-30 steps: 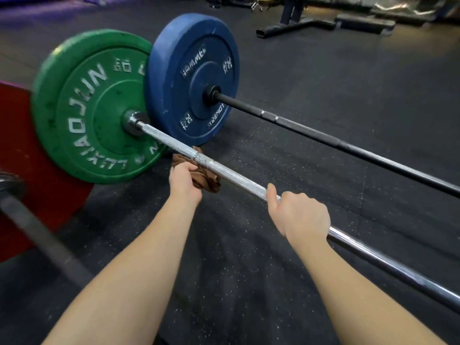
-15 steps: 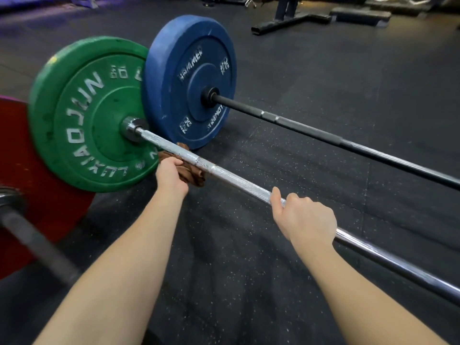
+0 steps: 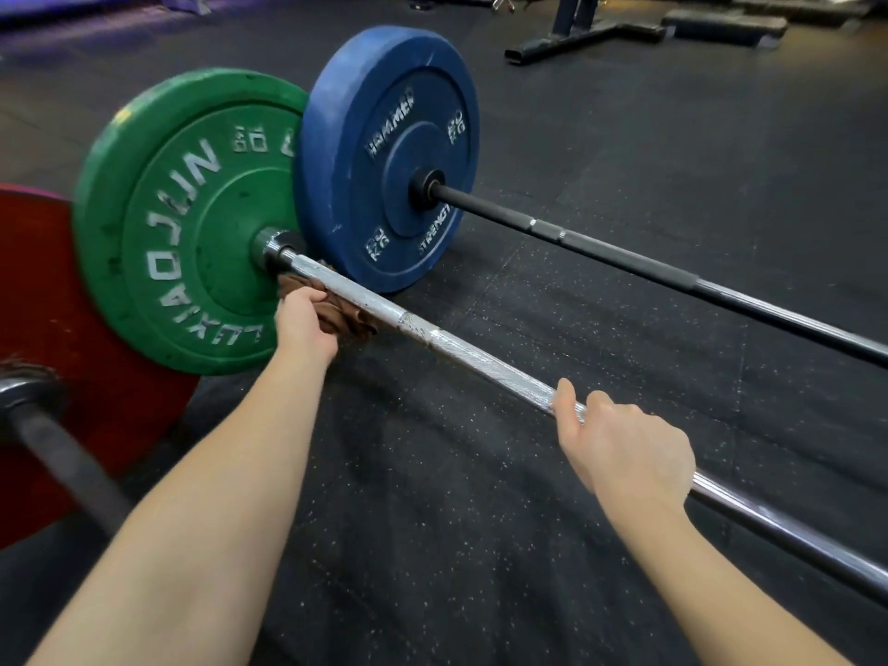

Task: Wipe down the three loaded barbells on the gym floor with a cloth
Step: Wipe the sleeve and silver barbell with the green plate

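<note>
Floor (image 3: 432,545): dark rubber matting.
Left hand (image 3: 305,319): grips brown cloth (image 3: 343,319) round your silver bar (image 3: 480,360), centre-left, beside green plate (image 3: 158,223).
Right hand (image 3: 624,449): curls over that bar, lower right.
Axis: slants down-right from cloth.

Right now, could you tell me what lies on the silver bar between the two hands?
Nothing: in the head view, the silver bar runs bare from the cloth gripped in the left hand to the right hand.

Black rubber flooring (image 3: 480,521), pale-flecked, crossed by faint seams. Far upper right, a black steel equipment base (image 3: 581,38) flat on it. Violet glow (image 3: 57,12) along the top left edge.
</note>
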`<state>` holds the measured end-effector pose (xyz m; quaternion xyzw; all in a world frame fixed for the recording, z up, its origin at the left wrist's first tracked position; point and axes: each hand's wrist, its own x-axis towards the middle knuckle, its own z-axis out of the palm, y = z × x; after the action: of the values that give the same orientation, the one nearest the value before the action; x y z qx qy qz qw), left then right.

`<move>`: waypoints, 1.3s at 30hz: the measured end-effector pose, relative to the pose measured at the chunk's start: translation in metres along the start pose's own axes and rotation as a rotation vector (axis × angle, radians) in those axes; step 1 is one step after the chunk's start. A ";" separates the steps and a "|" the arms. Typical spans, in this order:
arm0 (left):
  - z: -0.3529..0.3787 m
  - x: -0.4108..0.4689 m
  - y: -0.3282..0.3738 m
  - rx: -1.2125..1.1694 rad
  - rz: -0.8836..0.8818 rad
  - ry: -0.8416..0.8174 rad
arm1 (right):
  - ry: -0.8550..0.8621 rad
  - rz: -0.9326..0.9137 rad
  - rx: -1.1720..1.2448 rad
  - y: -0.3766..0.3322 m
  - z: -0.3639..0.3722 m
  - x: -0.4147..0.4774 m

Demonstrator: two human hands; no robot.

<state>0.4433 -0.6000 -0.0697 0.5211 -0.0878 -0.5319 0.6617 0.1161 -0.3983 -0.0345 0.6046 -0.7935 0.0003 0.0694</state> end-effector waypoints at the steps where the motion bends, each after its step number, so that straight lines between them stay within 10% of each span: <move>1: -0.004 0.015 0.005 0.020 0.020 0.027 | 0.003 -0.003 -0.010 0.000 0.000 0.001; 17: -0.025 0.098 0.002 -0.050 0.005 -0.039 | 0.056 -0.008 -0.002 0.000 0.005 0.000; 39: 0.019 -0.045 -0.045 -0.037 -0.140 -0.160 | 0.066 0.011 0.043 0.000 0.008 0.002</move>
<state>0.3837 -0.5703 -0.0769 0.4695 -0.0940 -0.6183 0.6232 0.1143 -0.4005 -0.0426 0.6010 -0.7941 0.0378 0.0824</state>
